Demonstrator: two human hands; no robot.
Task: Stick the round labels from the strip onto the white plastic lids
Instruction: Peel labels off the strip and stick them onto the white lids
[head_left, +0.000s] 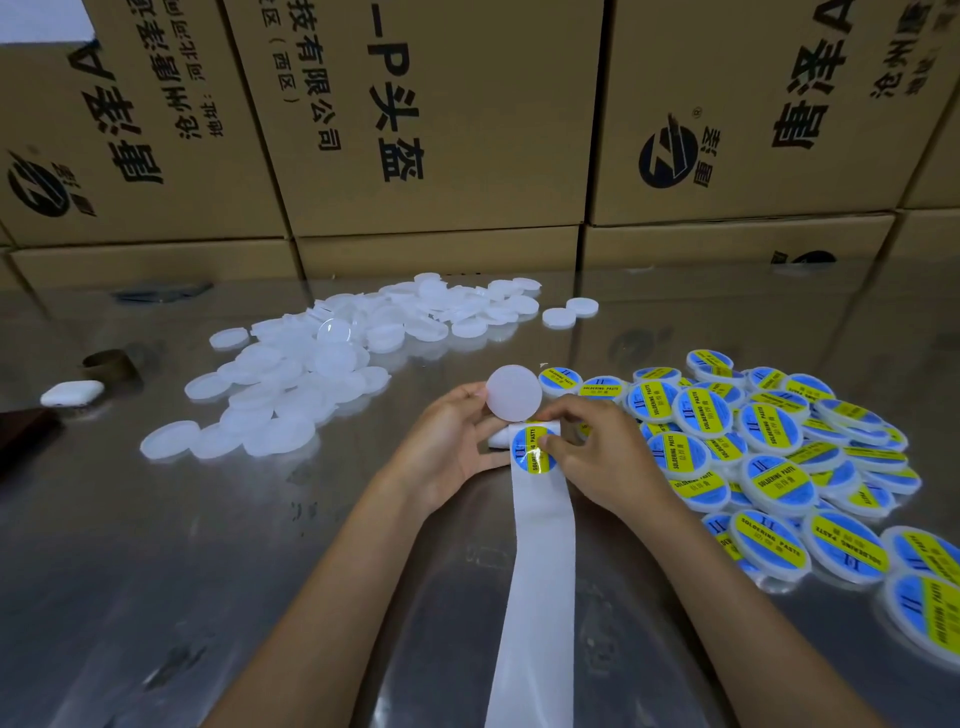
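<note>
holding a blank round white plastic lid (514, 392) upright at the fingertips, the left hand (452, 441) keeps its face turned toward the person, likely ready for labelling. the right hand (597, 447) pinches the edge of a round blue-and-yellow label (532, 451) on the white backing strip (537, 571), apparently peeling it. finished labelled lids (769, 457) pile to the right, unlabelled lids (332, 364) lie far left on the shiny metal table (208, 571).

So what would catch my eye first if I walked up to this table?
Probably the heap of blue-and-yellow labelled lids on the right, bright against the metal table. Then the pile of plain white lids at the back left. In the middle, the left hand holds a blank lid while the right hand peels a label off the strip.
</note>
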